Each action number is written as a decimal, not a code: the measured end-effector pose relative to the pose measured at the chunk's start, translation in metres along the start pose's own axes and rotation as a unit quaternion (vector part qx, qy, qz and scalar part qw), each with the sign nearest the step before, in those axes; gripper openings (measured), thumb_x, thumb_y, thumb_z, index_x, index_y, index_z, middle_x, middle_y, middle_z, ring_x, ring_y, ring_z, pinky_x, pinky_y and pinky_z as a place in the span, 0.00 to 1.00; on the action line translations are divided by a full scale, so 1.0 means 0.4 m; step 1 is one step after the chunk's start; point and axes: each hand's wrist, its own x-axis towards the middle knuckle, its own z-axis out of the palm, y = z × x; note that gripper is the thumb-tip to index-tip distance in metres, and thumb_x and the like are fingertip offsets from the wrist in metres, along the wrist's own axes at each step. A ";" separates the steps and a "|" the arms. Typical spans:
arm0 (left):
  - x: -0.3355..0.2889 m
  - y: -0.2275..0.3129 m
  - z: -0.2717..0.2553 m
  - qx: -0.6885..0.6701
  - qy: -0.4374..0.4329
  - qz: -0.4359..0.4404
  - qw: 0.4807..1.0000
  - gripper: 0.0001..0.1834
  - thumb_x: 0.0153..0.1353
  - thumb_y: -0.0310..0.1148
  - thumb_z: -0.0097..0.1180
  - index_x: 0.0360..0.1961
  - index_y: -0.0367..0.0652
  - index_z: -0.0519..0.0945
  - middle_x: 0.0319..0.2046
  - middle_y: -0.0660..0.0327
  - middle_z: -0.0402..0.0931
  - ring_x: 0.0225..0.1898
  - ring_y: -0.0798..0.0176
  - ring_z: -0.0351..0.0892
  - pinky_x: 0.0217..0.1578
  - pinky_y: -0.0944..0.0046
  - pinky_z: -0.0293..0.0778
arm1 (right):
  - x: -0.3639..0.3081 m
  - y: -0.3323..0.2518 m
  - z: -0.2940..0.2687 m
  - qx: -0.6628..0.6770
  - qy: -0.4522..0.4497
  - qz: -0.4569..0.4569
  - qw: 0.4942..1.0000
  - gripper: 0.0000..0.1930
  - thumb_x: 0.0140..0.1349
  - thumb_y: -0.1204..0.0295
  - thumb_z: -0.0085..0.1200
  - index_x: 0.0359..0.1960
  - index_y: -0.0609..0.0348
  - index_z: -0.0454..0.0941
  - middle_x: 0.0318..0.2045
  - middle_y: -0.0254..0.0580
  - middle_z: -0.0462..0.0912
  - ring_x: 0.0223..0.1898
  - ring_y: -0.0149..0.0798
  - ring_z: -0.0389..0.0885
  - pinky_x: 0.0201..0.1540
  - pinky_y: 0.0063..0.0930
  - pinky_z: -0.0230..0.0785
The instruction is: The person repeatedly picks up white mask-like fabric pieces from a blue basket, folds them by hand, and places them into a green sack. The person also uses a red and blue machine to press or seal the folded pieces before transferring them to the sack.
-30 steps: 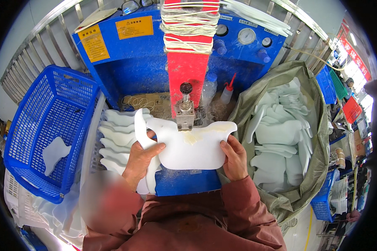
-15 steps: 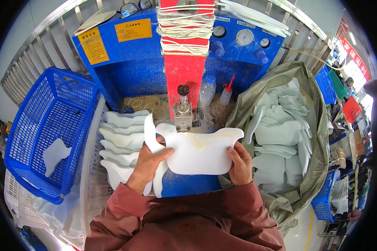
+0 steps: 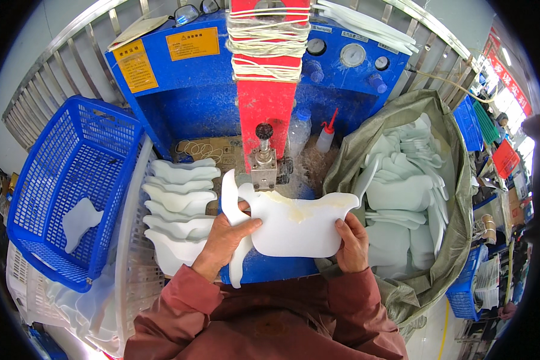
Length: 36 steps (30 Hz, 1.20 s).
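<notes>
Below the metal head [image 3: 264, 171] of a blue and red machine, I hold a white contoured sheet [image 3: 297, 234] with a wavy upper edge and a yellowish stain along it. My left hand [image 3: 225, 237] is closed, its thumb pressed on the sheet's left edge. A second white curved piece [image 3: 230, 195], seen nearly edge-on, is also in that hand, beside the sheet. My right hand [image 3: 351, 243] pinches the sheet's right edge between thumb and fingers. The sheet's upper edge lies close to the metal head; whether they touch I cannot tell.
Similar white pieces lie in an overlapping row [image 3: 180, 204] at left and fill a green-grey sack [image 3: 456, 198] at right. A blue basket [image 3: 126, 180] with one piece stands far left. Behind are a red-capped squeeze bottle [image 3: 324, 141] and a clear bottle [image 3: 299, 135].
Both hands have shifted slightly right and down with the sheet and the curved piece. The sheet's right end has dipped a little.
</notes>
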 end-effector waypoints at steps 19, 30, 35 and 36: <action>0.006 -0.041 0.051 0.006 -0.056 -0.008 0.998 0.15 0.63 0.25 0.64 0.51 0.37 0.81 0.41 0.65 0.81 0.40 0.72 0.78 0.45 0.67 0.75 | -0.032 -0.007 -0.066 0.013 0.039 -0.024 0.999 0.16 0.71 0.78 0.55 0.58 0.69 0.78 0.50 0.43 0.86 0.50 0.33 0.83 0.57 0.28 0.74; -0.043 -0.062 0.030 0.063 -0.025 -0.004 0.998 0.13 0.62 0.27 0.66 0.47 0.36 0.81 0.37 0.65 0.80 0.38 0.73 0.76 0.41 0.69 0.73 | -0.070 0.005 -0.077 -0.001 0.035 -0.023 0.999 0.15 0.70 0.80 0.56 0.56 0.67 0.78 0.49 0.43 0.86 0.48 0.32 0.84 0.55 0.27 0.75; -0.186 -0.110 -0.089 0.130 0.085 -0.049 0.987 0.11 0.59 0.27 0.69 0.40 0.38 0.79 0.32 0.66 0.78 0.34 0.73 0.75 0.35 0.68 0.72 | -0.149 0.126 -0.051 -0.140 -0.011 0.042 0.989 0.15 0.69 0.82 0.55 0.56 0.66 0.75 0.45 0.39 0.85 0.44 0.27 0.82 0.49 0.21 0.74; -0.216 -0.128 -0.111 0.207 0.106 -0.042 0.972 0.10 0.60 0.29 0.69 0.36 0.39 0.80 0.27 0.66 0.78 0.30 0.73 0.75 0.32 0.68 0.72 | -0.156 0.162 -0.046 -0.128 -0.024 0.058 0.990 0.15 0.69 0.81 0.57 0.56 0.66 0.74 0.43 0.36 0.84 0.43 0.25 0.80 0.46 0.20 0.72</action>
